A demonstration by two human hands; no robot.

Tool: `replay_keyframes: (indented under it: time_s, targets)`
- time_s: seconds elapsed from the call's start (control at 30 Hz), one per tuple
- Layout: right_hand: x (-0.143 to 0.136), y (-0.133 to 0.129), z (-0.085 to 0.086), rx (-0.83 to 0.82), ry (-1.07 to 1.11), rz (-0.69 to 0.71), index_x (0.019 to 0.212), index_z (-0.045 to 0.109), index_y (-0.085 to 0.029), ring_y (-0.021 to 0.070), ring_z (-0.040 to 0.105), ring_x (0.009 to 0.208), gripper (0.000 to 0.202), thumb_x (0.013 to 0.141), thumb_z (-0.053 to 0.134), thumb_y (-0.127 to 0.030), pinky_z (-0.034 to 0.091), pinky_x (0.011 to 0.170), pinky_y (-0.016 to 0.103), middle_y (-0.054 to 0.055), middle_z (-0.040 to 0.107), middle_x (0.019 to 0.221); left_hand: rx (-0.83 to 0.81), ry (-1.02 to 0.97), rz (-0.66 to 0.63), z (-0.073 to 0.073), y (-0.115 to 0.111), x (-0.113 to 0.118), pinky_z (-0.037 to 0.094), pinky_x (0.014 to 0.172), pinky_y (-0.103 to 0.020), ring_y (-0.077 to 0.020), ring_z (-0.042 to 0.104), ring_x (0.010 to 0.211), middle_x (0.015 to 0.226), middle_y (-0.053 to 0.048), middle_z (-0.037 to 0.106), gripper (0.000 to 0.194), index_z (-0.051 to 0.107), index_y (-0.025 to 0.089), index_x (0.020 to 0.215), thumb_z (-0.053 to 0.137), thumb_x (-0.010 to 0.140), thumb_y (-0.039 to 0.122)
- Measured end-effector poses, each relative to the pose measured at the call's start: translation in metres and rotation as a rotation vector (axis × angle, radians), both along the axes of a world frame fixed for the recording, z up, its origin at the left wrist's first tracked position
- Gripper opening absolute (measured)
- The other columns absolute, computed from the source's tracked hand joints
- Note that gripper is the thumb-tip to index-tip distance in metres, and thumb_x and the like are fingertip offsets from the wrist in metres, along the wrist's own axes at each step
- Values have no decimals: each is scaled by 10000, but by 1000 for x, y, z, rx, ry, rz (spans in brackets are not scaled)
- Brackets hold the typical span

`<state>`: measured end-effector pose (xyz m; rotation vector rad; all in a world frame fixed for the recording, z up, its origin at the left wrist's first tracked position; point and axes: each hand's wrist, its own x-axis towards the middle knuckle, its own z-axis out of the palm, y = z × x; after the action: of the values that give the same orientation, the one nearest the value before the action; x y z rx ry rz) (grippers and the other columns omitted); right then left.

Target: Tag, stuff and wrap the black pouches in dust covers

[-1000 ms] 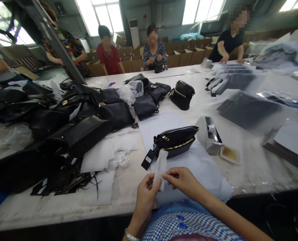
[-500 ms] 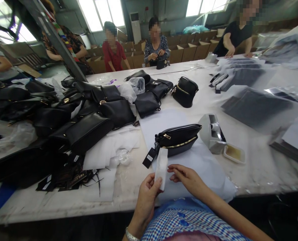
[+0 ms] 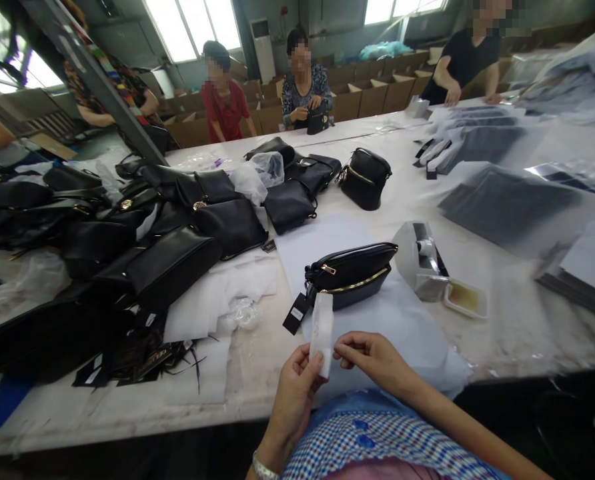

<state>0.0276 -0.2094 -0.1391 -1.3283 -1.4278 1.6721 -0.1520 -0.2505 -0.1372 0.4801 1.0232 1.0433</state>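
My left hand [image 3: 300,380] pinches a folded strip of white foam sheet [image 3: 321,330] between thumb and fingers, upright in front of me. Beside the strip, on its right, is my right hand [image 3: 365,353], with thumb and fingertips closed together; whatever they may hold is too small to make out. Just beyond the hands lies a black handbag [image 3: 352,273] with gold zips, on a sheet of white paper [image 3: 417,327]. A black hang tag [image 3: 295,313] with a white label hangs from the bag's left end.
Many black bags [image 3: 177,267] are piled on the left, with loose black tags [image 3: 152,357] and white sheets [image 3: 192,313] near them. A tape dispenser [image 3: 420,260] and a small dish [image 3: 465,298] stand right of the handbag. Co-workers stand across the table [image 3: 517,333].
My right fingers have closed together and come nearer the white strip. The left hand keeps its hold on the strip. The view has shifted slightly.
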Motion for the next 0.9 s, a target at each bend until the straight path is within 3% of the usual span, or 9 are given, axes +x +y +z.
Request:
replay_keyframes:
  time_s: [0.17,0.4,0.53,0.67,0.77,0.9]
  targets:
    - [-14,3,-1,12,127,1,924,734,-166,199,675,802,316,850,621,-452,535,792,318,44,733,837,-122,-133,-21,-1,0,2,496,604,-159,-66,556,663,895,-37,645,482,599,155,1189,778,777,328]
    - [-29,11,-8,49,53,67,838,758,-155,231,672,766,205,754,651,-308,542,771,354,46,744,820,-176,-120,-68,-3,3,4,492,570,-182,-71,553,597,833,-7,630,719,511,192,1310,837,692,365]
    - [-26,13,-7,40,41,42,863,754,-165,236,666,791,248,798,622,-365,541,787,371,48,737,814,-115,11,19,0,5,6,471,588,-196,-107,586,660,839,-19,654,886,401,193,1408,839,671,414]
    - [-20,9,0,-52,219,-50,1063,699,-163,231,666,900,438,903,513,-526,528,859,386,68,727,943,27,198,40,2,6,6,479,631,-217,-144,614,734,804,-26,660,888,335,161,1446,783,732,439]
    - [-27,8,1,-53,254,-42,1091,670,-151,243,672,903,470,837,625,-544,547,790,358,78,729,952,83,297,36,0,9,11,495,605,-242,-158,615,693,749,-19,644,942,328,117,1441,779,709,502]
    - [-32,13,5,-22,216,3,1009,693,-137,240,684,805,422,801,674,-505,554,700,335,69,740,869,105,369,63,-11,10,15,492,568,-237,-154,616,645,683,5,619,844,430,129,1380,751,721,547]
